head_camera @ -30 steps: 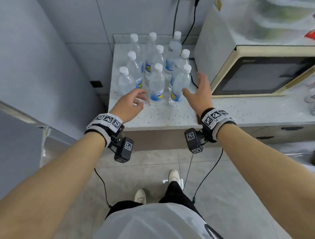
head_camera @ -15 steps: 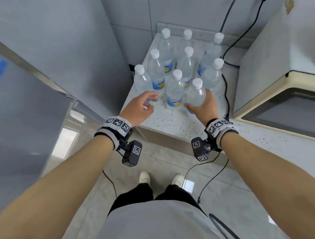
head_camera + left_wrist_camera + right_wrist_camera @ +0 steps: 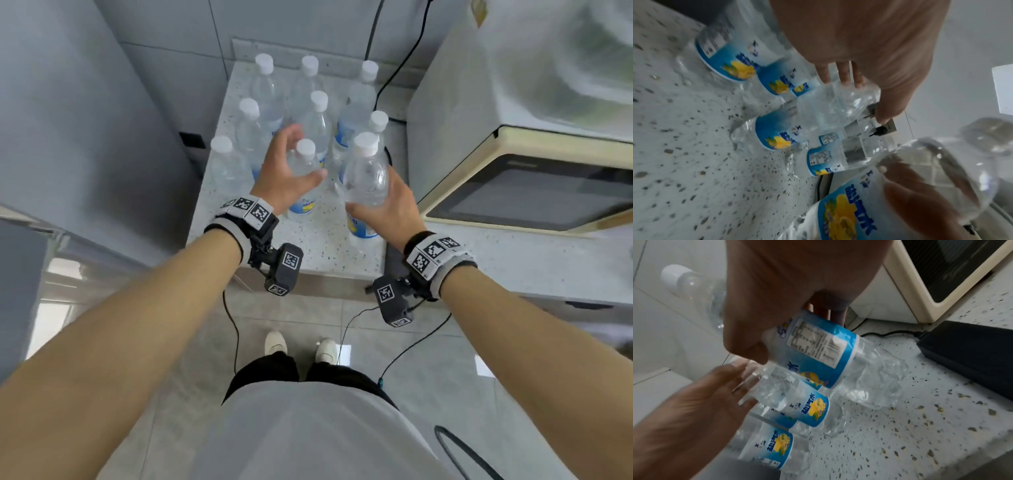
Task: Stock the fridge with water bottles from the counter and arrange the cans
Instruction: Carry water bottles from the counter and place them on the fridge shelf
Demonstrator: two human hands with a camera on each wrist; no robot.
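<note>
Several clear water bottles (image 3: 253,137) with white caps and blue-yellow labels stand clustered on the speckled counter (image 3: 325,246). My right hand (image 3: 370,190) grips one water bottle (image 3: 364,171) by its middle and holds it tilted above the counter; its label (image 3: 818,350) shows below the thumb. My left hand (image 3: 306,154) is spread around the front-middle bottle (image 3: 303,202), straight fingers (image 3: 840,74) touching its clear shoulder (image 3: 834,104), thumb apart from it. No cans are in view.
A cream microwave (image 3: 513,192) stands right of the bottles. A black power adapter (image 3: 966,350) and its cable lie between the microwave and the bottles. Grey walls (image 3: 85,120) close in the counter's left and back. Tiled floor lies below the front edge.
My right hand has closed on the front-right bottle and lifted it off the counter. My left hand moved right from the front-left bottle to the front-middle one.
</note>
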